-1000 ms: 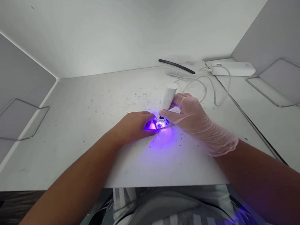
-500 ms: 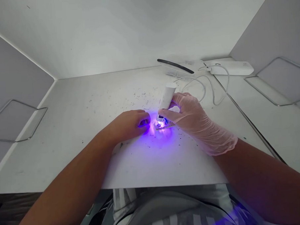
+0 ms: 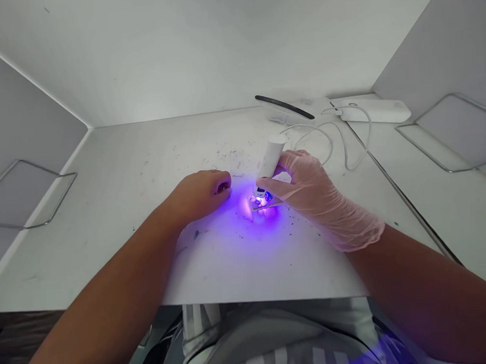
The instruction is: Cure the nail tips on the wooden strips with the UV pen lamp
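My right hand [image 3: 305,182], in a thin pink translucent glove, is closed around a white handheld UV lamp [image 3: 272,155]. The lamp's lit head points down and throws violet light on the table. Right under it lies a small flat clear piece [image 3: 271,204] with little items on it, washed out by the glare. My bare left hand [image 3: 201,193] rests on the table left of the glow, apart from the lamp. Its fingers are curled in, and nothing shows in them.
Behind the lamp lies a dark curved nail file [image 3: 285,106] by some clear plastic pieces. A white cable [image 3: 346,145] loops to a long white device [image 3: 374,111] at the back right. Wire racks [image 3: 47,222] stand at both sides. Dark specks dot the white table [image 3: 105,172].
My left hand has drawn back a little to the left, away from the lit piece. My right hand and the lamp stay in place, with the light still on.
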Action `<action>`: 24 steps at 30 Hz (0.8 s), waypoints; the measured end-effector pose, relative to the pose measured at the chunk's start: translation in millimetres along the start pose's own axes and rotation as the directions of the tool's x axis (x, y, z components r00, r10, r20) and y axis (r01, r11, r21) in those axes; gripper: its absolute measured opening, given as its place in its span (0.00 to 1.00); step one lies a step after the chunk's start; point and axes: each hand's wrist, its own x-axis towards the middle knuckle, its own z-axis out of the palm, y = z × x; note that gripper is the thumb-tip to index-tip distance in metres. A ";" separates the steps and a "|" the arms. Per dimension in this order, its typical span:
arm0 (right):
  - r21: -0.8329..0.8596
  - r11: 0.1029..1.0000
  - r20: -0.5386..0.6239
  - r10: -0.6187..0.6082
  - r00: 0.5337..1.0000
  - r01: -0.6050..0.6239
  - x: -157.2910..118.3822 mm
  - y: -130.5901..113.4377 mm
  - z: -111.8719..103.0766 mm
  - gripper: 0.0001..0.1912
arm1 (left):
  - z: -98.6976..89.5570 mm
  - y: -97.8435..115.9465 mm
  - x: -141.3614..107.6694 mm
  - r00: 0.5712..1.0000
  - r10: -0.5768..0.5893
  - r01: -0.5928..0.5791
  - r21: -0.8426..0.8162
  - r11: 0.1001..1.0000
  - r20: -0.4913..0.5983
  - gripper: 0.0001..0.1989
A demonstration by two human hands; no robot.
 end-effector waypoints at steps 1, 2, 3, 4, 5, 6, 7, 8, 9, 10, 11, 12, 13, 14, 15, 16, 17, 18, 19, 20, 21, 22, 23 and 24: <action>0.000 1.000 0.000 -0.004 1.000 0.004 -0.2 0.3 0.1 0.07 | 0.1 -0.2 0.2 1.000 0.001 -0.001 -0.009 1.000 0.008 0.07; 0.000 1.000 -0.001 -0.007 1.000 0.007 -0.5 0.6 0.1 0.07 | 0.4 -0.4 0.4 1.000 0.004 -0.004 -0.019 1.000 0.020 0.08; -0.003 1.000 -0.002 -0.010 1.000 0.010 -0.7 1.1 0.2 0.08 | 0.8 -0.7 0.6 0.999 0.008 -0.007 -0.028 1.000 0.033 0.08; -0.008 1.000 -0.004 -0.012 1.000 0.012 -0.9 1.5 0.4 0.08 | 1.2 -0.9 0.9 0.999 0.012 -0.011 -0.037 0.999 0.046 0.08; -0.012 1.000 -0.005 -0.012 1.000 0.012 -1.0 2.0 0.5 0.09 | 1.6 -1.2 1.1 0.998 0.016 -0.014 -0.046 0.999 0.056 0.08; -0.015 1.000 -0.005 -0.012 1.000 0.012 -1.1 2.4 0.5 0.09 | 2.0 -1.5 1.2 0.998 0.019 -0.016 -0.056 0.998 0.063 0.08; -0.016 1.000 -0.006 -0.013 1.000 0.013 -1.0 2.6 0.6 0.10 | 2.1 -1.6 1.3 0.998 0.022 -0.018 -0.065 0.998 0.067 0.08; -0.016 1.000 -0.007 -0.015 1.000 0.015 -1.0 2.8 0.6 0.10 | 2.1 -1.7 1.3 0.997 0.024 -0.019 -0.074 0.997 0.068 0.08; -0.016 1.000 -0.007 -0.018 1.000 0.018 -0.9 2.9 0.6 0.10 | 2.0 -1.8 1.2 0.997 0.026 -0.020 -0.082 0.996 0.070 0.08; -0.016 1.000 -0.008 -0.022 1.000 0.022 -0.8 3.0 0.6 0.09 | 1.8 -1.9 1.1 0.997 0.027 -0.021 -0.089 0.996 0.072 0.08; -0.016 1.000 -0.008 -0.026 1.000 0.026 -0.7 3.0 0.5 0.09 | 1.4 -2.0 1.0 0.997 0.030 -0.022 -0.095 0.995 0.075 0.08; -0.016 0.999 -0.005 -0.031 1.000 0.031 -0.7 3.0 0.5 0.09 | 1.1 -2.2 0.9 0.996 0.031 -0.024 -0.099 0.995 0.078 0.08; -0.015 0.999 -0.002 -0.033 0.999 0.033 -0.7 3.1 0.5 0.09 | 0.8 -2.4 0.8 0.996 0.032 -0.024 -0.101 0.995 0.081 0.08; -0.015 0.999 0.000 -0.035 0.999 0.035 -0.7 3.2 0.5 0.09 | 0.5 -2.6 0.7 0.996 0.033 -0.025 -0.103 0.994 0.083 0.08; -0.016 0.999 0.001 -0.037 0.999 0.037 -0.8 3.2 0.5 0.09 | 0.3 -2.9 0.7 0.996 0.035 -0.026 -0.104 0.994 0.084 0.08; -0.017 0.999 0.000 -0.037 0.999 0.037 -1.0 3.2 0.5 0.09 | 0.1 -3.2 0.6 0.996 0.036 -0.027 -0.105 0.994 0.086 0.07; -0.019 0.999 -0.002 -0.036 0.999 0.036 -1.2 3.1 0.5 0.09 | 0.0 -3.4 0.5 0.995 0.039 -0.029 -0.106 0.994 0.087 0.07; -0.022 0.999 -0.005 -0.033 0.999 0.033 -1.4 3.0 0.5 0.09 | 0.0 -3.5 0.4 0.995 0.042 -0.033 -0.107 0.994 0.088 0.07; -0.025 0.999 -0.008 -0.030 1.000 0.030 -1.5 2.7 0.5 0.09 | 0.0 -3.4 0.3 0.995 0.045 -0.036 -0.107 0.994 0.089 0.07; -0.025 0.999 -0.007 -0.028 1.000 0.028 -1.6 2.3 0.5 0.09 | 0.0 -3.4 0.2 0.995 0.048 -0.039 -0.105 0.994 0.089 0.07; -0.023 0.999 -0.007 -0.025 1.000 0.025 -1.7 1.9 0.5 0.09 | 0.1 -3.2 0.2 0.995 0.051 -0.041 -0.103 0.994 0.090 0.07; -0.021 0.999 -0.007 -0.025 1.000 0.025 -1.6 1.6 0.6 0.09 | 0.3 -3.0 0.1 0.995 0.052 -0.043 -0.100 0.994 0.090 0.07; -0.019 1.000 -0.007 -0.026 1.000 0.025 -1.5 1.3 0.6 0.09 | 0.5 -2.9 0.1 0.995 0.051 -0.043 -0.097 0.994 0.089 0.07; -0.017 1.000 -0.007 -0.026 1.000 0.025 -1.4 1.2 0.7 0.08 | 0.7 -2.8 0.2 0.995 0.050 -0.042 -0.094 0.995 0.088 0.07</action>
